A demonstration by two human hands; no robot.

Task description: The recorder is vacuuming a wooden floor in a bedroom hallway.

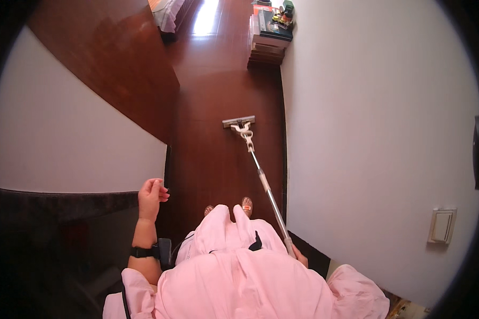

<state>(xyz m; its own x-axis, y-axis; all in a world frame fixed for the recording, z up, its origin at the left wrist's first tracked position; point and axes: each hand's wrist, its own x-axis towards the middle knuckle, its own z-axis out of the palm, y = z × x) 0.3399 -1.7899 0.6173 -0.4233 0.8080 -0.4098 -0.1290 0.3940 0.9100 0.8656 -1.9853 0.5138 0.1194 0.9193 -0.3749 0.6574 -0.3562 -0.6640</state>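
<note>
My right hand (300, 257), partly hidden by my pink clothing, grips the upper end of a mop (272, 199) beside my right hip. The mop's metal pole slants forward and slightly left, with pale sleeves along it. A white bracket joins it to a narrow, straight head (239, 122) that rests on the dark red-brown floor (218, 95). Raised on the left, my left hand (150, 198) is held away from the mop, its fingers loosely bent and apart. I see nothing clearly held in it. A dark band with a small device (164, 251) circles that forearm.
A white wall (372, 117) with a light switch (442, 226) runs along the right. Stacked books (270, 37) stand against it farther ahead, small items on top. A brown wooden panel (112, 58) and a white wall section (74, 127) border the left. My feet (247, 206) show below.
</note>
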